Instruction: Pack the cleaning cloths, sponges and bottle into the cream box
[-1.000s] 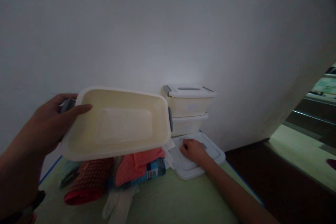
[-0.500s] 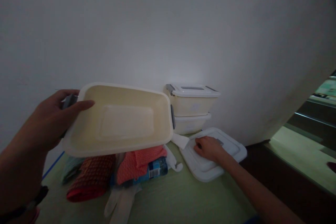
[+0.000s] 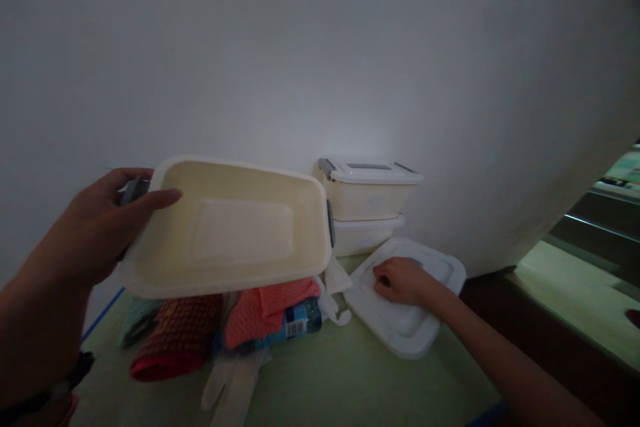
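My left hand (image 3: 115, 220) grips the left end of a cream plastic storage box (image 3: 245, 230), its thumb over the rim by a grey latch. The box is tilted so its bare inside faces me. My right hand (image 3: 405, 281), fingers curled, is closed on the middle of a white lid (image 3: 430, 330) at the table's right side; the grip itself is partly hidden. Under the box lie a coral cloth (image 3: 267, 310), a rolled red checked cloth (image 3: 175, 340), a blue labelled packet (image 3: 300, 321) and white gloves (image 3: 233, 387).
Two stacked cream boxes, the upper box (image 3: 373, 200) with a white lid and grey latches, stand against the grey wall (image 3: 300, 67). A pale green tabletop (image 3: 320, 380) lies beneath everything. Blue tape (image 3: 103, 313) runs at its left edge.
The white lid has turned a little under my right hand, its near corner swinging right and toward me. The box in my left hand has barely moved.
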`<state>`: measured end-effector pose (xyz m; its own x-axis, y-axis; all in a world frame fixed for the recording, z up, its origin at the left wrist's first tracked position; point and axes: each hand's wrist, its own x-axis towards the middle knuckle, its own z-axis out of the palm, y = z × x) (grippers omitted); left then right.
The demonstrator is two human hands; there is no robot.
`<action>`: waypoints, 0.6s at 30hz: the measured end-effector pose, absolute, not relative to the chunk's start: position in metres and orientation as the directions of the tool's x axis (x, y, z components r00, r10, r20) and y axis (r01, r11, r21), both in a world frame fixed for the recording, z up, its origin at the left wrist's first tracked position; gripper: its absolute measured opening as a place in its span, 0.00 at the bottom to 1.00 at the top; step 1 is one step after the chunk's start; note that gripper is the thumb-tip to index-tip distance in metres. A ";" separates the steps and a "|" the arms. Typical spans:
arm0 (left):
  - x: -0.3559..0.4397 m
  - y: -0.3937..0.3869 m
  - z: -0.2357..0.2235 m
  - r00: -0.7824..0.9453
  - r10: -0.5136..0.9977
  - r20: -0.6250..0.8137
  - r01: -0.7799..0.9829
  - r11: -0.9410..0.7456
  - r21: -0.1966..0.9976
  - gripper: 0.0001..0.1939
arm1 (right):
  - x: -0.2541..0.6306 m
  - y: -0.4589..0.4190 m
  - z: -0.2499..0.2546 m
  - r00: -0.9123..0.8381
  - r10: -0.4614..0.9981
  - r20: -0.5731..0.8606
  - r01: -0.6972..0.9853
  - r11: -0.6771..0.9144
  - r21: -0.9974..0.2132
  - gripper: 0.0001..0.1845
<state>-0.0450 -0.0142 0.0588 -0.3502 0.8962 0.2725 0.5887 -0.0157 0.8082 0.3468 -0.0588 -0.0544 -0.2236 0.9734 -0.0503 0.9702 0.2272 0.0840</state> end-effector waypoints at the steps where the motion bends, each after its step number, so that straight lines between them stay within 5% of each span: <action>1: -0.044 -0.015 0.059 -0.351 0.895 0.274 0.587 -0.017 0.809 0.29 | 0.352 -0.057 -0.053 -0.192 0.981 -0.041 0.976 0.195 0.094 0.10; 9: -0.050 -0.009 0.053 -0.340 0.897 0.281 0.573 -0.040 0.819 0.30 | 0.354 -0.044 -0.060 -0.022 0.998 0.055 0.996 0.017 0.088 0.16; 18: -0.044 -0.011 0.056 -0.349 0.900 0.262 0.550 -0.029 0.834 0.30 | 0.301 -0.039 -0.104 -0.087 0.995 -0.042 0.995 0.089 0.041 0.13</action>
<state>-0.0439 -0.0113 0.0565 -0.3491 0.8998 0.2615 0.5503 -0.0290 0.8345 0.3013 -0.0394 -0.1037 -0.0868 0.9953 -0.0424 0.9952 0.0886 0.0414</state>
